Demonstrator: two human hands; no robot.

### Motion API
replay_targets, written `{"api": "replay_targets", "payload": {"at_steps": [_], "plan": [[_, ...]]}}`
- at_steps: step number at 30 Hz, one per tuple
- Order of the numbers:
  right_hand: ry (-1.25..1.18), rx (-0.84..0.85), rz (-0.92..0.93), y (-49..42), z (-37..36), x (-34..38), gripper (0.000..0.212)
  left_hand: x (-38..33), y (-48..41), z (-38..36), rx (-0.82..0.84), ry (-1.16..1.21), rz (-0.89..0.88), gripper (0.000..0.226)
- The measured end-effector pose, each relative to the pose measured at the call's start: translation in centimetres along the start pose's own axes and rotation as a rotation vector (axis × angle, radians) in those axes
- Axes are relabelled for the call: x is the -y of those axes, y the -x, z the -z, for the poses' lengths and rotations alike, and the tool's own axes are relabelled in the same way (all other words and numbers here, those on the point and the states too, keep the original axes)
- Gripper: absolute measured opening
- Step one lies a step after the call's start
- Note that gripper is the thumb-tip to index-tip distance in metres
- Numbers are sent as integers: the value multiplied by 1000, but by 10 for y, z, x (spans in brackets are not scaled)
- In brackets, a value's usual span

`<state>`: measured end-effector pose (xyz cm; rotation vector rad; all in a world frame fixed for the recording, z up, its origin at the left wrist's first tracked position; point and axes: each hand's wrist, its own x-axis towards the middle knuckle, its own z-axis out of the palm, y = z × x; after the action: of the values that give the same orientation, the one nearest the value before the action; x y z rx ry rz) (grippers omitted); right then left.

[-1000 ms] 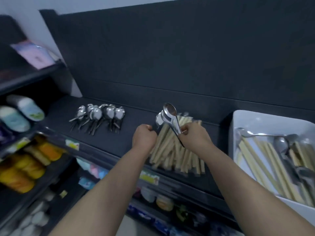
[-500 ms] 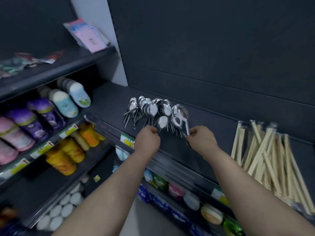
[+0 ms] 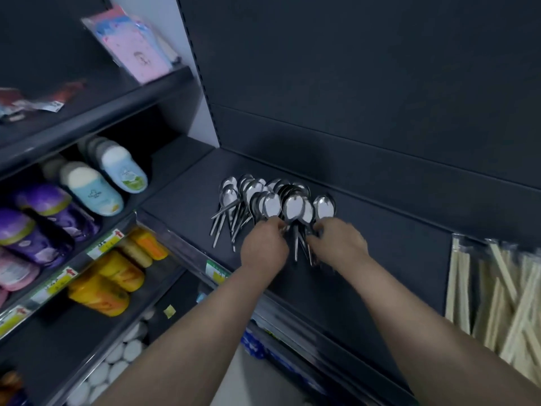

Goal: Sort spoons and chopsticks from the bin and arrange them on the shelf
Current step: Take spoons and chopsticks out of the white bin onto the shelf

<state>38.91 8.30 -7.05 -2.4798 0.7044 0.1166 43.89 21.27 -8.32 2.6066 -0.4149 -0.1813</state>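
Right hand motion-blurred, spoon handles partly hidden under left hand, chopsticks cut off at right edge.

Both arms reach forward, left hand and right hand curled, close together

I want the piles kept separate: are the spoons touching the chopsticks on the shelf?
Apart. The head view shows a wide stretch of bare dark shelf between the spoons and the chopsticks at the right.
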Motion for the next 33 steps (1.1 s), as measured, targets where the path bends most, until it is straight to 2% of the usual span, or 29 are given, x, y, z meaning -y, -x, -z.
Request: {"api": "replay_targets", "payload": {"at_steps": [4, 7, 9, 14, 19, 24, 33], "plan": [[217, -26, 69, -6, 7, 9, 25, 1, -10, 6, -14, -37, -23, 28], [316, -62, 103, -5, 12, 11, 20, 0, -12, 15, -22, -46, -61, 29], [386, -88, 118, 4, 14, 8, 14, -3, -7, 19, -13, -74, -109, 31], [462, -161, 124, 54, 14, -25, 25, -25, 29, 6, 4, -167, -283, 28], [481, -213, 11, 120, 28, -78, 25, -59, 79, -26, 100, -76, -413, 32], [460, -299, -179, 183, 64, -131, 22, -119, 124, -45, 153, 2, -590, 31], [444, -636, -479, 298, 139, -253, 22, -269, 215, -82, 283, 99, -904, 26]]}}
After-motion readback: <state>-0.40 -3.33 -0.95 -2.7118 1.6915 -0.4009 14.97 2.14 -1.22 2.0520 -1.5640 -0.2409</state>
